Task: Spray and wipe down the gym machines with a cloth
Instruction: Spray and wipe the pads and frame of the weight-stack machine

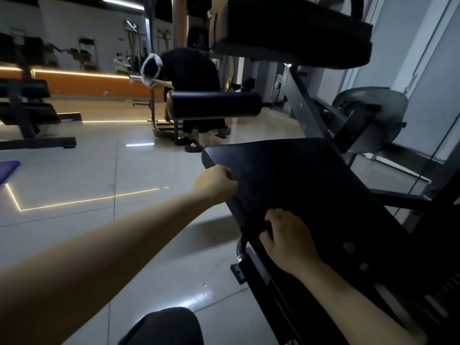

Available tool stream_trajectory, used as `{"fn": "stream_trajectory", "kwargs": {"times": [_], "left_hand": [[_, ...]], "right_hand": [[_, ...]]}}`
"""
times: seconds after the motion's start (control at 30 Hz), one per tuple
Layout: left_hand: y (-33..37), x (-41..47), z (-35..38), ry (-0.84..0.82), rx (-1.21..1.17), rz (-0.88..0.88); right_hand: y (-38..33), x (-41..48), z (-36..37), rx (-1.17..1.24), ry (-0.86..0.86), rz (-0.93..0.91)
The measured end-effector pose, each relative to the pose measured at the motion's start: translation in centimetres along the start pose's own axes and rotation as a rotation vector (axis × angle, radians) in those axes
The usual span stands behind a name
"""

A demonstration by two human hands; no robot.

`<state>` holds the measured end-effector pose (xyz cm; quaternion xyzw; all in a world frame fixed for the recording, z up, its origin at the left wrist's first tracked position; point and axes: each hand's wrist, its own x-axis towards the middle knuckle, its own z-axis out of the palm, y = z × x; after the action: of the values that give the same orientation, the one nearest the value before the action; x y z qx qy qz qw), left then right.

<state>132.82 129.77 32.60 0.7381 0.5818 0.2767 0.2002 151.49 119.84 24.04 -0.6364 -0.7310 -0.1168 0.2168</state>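
Presently listing. Item one: seat pad (311, 185), black pebbled vinyl, a broad slab with rounded corners, lying tilted on the machine in front of me and to my right.

Item two: my left hand (215, 183), arm stretched out, is meeting the pad's far left edge. Its fingers are curling into a fist there, and I cannot tell whether they are holding anything.

Item three: my right hand (286, 237) is resting on the pad's near left edge. The fingers (270, 219) are bending over that edge and gripping it, just above a curved chrome bar (242, 247).

Item four: roller pad (214, 105), a smooth black cylinder, is sitting beyond the seat. A thick black back pad (291, 28) is hanging overhead, and a perforated grey steel frame (306, 115) is running between them.

Item five: floor (74, 170), glossy pale tiles, is lying open to my left. A purple mat (8, 169) is showing at its left border and a black bench (25, 103) is standing farther back. Another person (191, 70) in dark clothes is bending over behind the roller.
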Motion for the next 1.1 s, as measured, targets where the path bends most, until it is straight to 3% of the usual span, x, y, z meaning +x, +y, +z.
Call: {"fn": "stream_trajectory", "kwargs": {"times": [0.2, 0.47, 0.67, 0.8, 0.97, 1.1], "left_hand": [[-1.5, -1.7, 2.8, -0.029, -0.149, -0.119], [-1.8, -4.8, 6.3, 0.049, -0.222, -0.152], [-2.4, -6.9, 9.4, -0.024, -0.471, -0.271], [-2.0, -7.6, 9.2, -0.036, -0.502, -0.283], [-1.7, -7.8, 9.0, -0.087, -0.558, -0.319], [-1.6, -7.9, 9.7, -0.093, -0.555, -0.271]], "right_hand": [[-1.5, 5.9, 1.3, -0.006, -0.002, 0.025], [0.8, -4.9, -1.5, 0.020, -0.105, -0.033], [1.1, -10.3, -2.7, 0.031, -0.137, 0.032], [1.2, -13.0, -4.0, 0.033, -0.230, 0.066], [1.6, -17.1, -5.5, 0.016, -0.255, -0.023], [2.8, -18.3, -5.6, -0.075, -0.171, -0.214]]}}
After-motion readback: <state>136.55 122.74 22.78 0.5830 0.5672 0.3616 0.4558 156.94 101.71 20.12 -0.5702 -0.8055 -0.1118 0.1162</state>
